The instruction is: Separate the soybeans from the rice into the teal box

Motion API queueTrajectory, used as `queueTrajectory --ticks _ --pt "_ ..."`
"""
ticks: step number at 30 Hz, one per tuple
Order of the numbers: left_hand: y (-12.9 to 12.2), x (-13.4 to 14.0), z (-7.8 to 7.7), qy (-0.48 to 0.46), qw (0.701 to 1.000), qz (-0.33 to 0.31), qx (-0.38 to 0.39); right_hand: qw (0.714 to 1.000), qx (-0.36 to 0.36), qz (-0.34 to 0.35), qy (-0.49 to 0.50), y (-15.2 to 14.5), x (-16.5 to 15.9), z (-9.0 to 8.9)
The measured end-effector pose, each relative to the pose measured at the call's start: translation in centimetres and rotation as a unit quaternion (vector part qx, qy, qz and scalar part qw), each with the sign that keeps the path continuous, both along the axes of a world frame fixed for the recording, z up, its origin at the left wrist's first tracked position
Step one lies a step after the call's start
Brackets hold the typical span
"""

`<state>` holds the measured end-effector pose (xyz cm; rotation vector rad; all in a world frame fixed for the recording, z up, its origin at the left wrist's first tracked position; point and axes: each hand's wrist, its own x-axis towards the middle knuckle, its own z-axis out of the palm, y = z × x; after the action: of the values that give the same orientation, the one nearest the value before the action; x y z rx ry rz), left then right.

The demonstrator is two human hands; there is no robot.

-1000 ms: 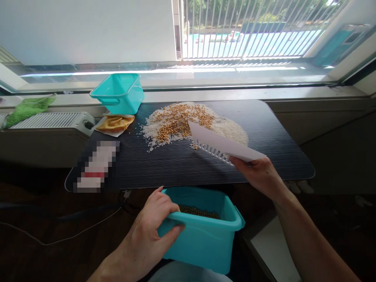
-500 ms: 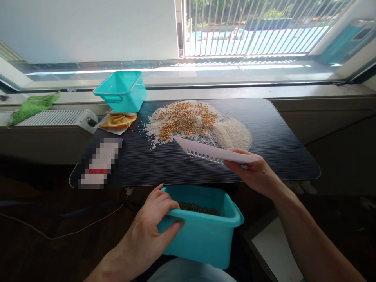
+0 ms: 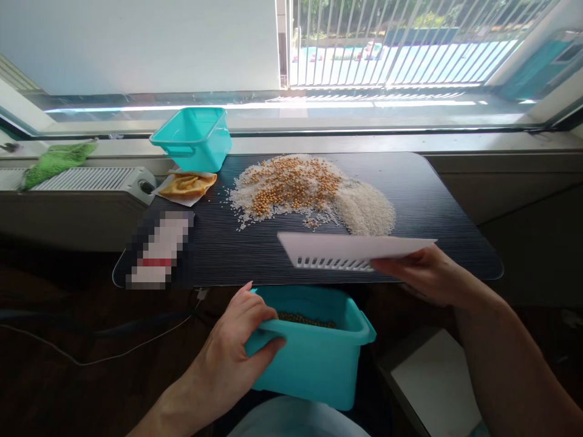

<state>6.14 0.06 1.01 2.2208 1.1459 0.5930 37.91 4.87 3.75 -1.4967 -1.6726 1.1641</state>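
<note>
My left hand (image 3: pixel 241 340) grips the near left rim of a turquoise plastic bin (image 3: pixel 310 364), thumb outside and fingers over the edge. Small greenish-brown grains (image 3: pixel 305 320) lie in that bin, just off the table's front edge. In my right hand (image 3: pixel 423 273) is a thin white sheet with a row of slots along its near edge, a slotted white card (image 3: pixel 346 247), held over the front of the table. Behind it spreads a pile of white rice (image 3: pixel 367 206), with yellow-brown round peas or beans (image 3: pixel 291 182) scattered over its left part.
A second turquoise bin (image 3: pixel 195 142) stands at the table's back left corner. In front of it lies a folded yellow cloth (image 3: pixel 189 184) on white paper. A blurred-out flat item (image 3: pixel 159 252) is at the left of the dark table (image 3: pixel 237 261). A green cloth (image 3: pixel 61 161) lies on the radiator.
My right hand has moved right and toward me with the slotted card, now level and away from the pile. A few peas now lie at the pile's front edge. My left hand keeps its grip.
</note>
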Motion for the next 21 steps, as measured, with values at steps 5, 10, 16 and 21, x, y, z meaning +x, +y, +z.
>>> queueTrajectory --ticks 5,10,16,21 --pt "-0.1 0.1 0.3 0.007 1.000 -0.016 -0.019 0.977 0.088 -0.188 -0.041 1.4 0.4 -1.2" --pt "-0.1 0.1 0.2 0.015 1.000 -0.012 -0.019 0.981 0.075 -0.177 -0.037 1.7 0.3 -1.4" --pt "0.0 0.1 0.2 0.016 1.000 -0.014 -0.019 0.985 0.070 -0.155 -0.022 1.1 0.2 -1.3" --pt "0.1 0.1 0.3 0.015 1.000 -0.015 -0.020 0.986 0.078 -0.149 -0.021 1.7 0.0 -2.0"
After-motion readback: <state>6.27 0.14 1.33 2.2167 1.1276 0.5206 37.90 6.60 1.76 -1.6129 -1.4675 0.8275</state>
